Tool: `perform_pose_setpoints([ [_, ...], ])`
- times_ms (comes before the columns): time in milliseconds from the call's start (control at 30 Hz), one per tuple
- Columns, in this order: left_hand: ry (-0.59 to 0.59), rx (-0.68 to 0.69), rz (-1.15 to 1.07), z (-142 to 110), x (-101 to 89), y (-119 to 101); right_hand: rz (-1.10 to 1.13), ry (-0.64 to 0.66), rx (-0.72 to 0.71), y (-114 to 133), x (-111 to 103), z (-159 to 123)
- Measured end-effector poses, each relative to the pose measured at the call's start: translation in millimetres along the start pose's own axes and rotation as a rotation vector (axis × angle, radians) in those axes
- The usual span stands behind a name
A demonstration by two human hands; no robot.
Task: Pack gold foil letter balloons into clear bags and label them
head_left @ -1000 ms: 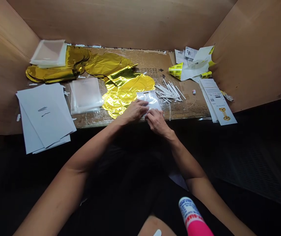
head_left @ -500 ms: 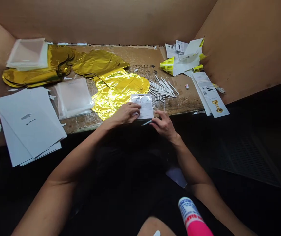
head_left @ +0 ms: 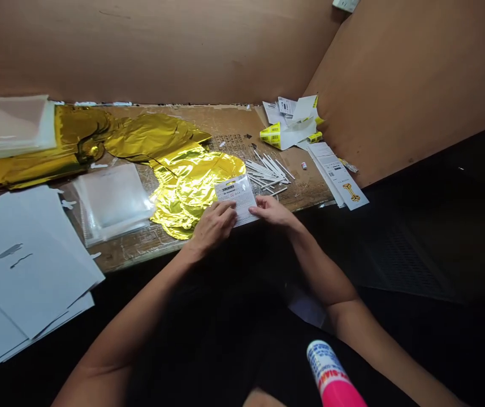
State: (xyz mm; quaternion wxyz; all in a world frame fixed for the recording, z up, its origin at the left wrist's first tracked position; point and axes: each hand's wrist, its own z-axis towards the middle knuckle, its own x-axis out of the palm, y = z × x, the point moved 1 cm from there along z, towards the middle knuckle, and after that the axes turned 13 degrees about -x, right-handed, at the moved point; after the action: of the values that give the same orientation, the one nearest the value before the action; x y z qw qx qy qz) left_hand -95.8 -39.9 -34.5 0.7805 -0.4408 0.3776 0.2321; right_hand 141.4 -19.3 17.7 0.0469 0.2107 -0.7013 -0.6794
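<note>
A printed white card in a clear plastic packet (head_left: 243,189) is held at the table's front edge, overlapping the gold foil. My left hand (head_left: 215,227) has its fingers curled over the packet's lower left side. At the right edge, my right hand (head_left: 274,212) pinches the packet between thumb and fingers. Shiny gold foil balloons (head_left: 200,175) lie flat just behind and to the left. A loose heap of thin white sticks (head_left: 268,172) is beyond my right hand.
Clear plastic bags (head_left: 111,200) and white sheets (head_left: 34,254) lie on the left. Yellow barcode label sheets (head_left: 272,134) and printed cards (head_left: 331,169) sit on the right. Cardboard walls (head_left: 161,51) enclose the table. A pink-and-white tube (head_left: 329,367) is near my lap.
My right hand has moved onto the packet's right edge; the thin pale strip it held is out of sight. The packet has tilted. The camera view has shifted.
</note>
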Motion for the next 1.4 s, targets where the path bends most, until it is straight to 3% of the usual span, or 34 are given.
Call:
perform_pose_setpoints([
  [67,-0.103,-0.025,-0.022,-3.4,-4.4,-1.2,0.048,-0.057,-0.058,19.9,-26.4,31.2],
  [167,-0.158,-0.038,0.004,-8.0,-9.1,-3.1,-0.219,-0.314,-0.164,45.9,-85.3,66.5],
  [267,-0.151,-0.030,0.004,-9.7,-10.5,-2.3,-0.708,-0.480,-0.243,43.8,-132.5,50.0],
  [333,-0.168,-0.033,-0.016,-9.1,-9.5,-0.5,-0.886,-0.436,-0.204,23.6,-142.5,14.4],
  [467,-0.196,-0.024,-0.047,-8.8,-4.9,-1.2,-0.882,-0.218,-0.199,-25.2,-127.1,-48.8],
  [600,-0.235,0.001,-0.102,-16.2,-15.3,-6.8,-0.859,-0.129,-0.262,-46.1,-113.8,-60.0],
  [767,-0.323,-0.217,-0.104,-25.8,-66.8,7.8,-0.896,-0.018,-0.410,-51.8,-117.4,-35.8],
  [933,-0.422,-0.348,-0.065,-41.5,-117.2,34.1,-1.004,-0.018,-0.501,-47.3,-129.7,1.3],
  [1033,-0.437,-0.413,-0.038,-60.1,-130.7,43.2,-0.945,0.065,-0.474,-46.7,-133.6,21.8],
  [1133,-0.474,-0.514,0.002,-83.5,-136.2,44.1,-0.912,0.064,-0.479,-48.8,-123.3,37.9],
  [1267,-0.473,-0.664,0.025,-103.6,-139.2,43.1,-0.967,-0.056,-0.438,-51.4,-92.9,61.8],
  [1400,-0.472,-0.702,0.122,-108.2,-153.3,47.1,-1.106,-0.263,-0.311,-45.3,-68.0,87.3],
])
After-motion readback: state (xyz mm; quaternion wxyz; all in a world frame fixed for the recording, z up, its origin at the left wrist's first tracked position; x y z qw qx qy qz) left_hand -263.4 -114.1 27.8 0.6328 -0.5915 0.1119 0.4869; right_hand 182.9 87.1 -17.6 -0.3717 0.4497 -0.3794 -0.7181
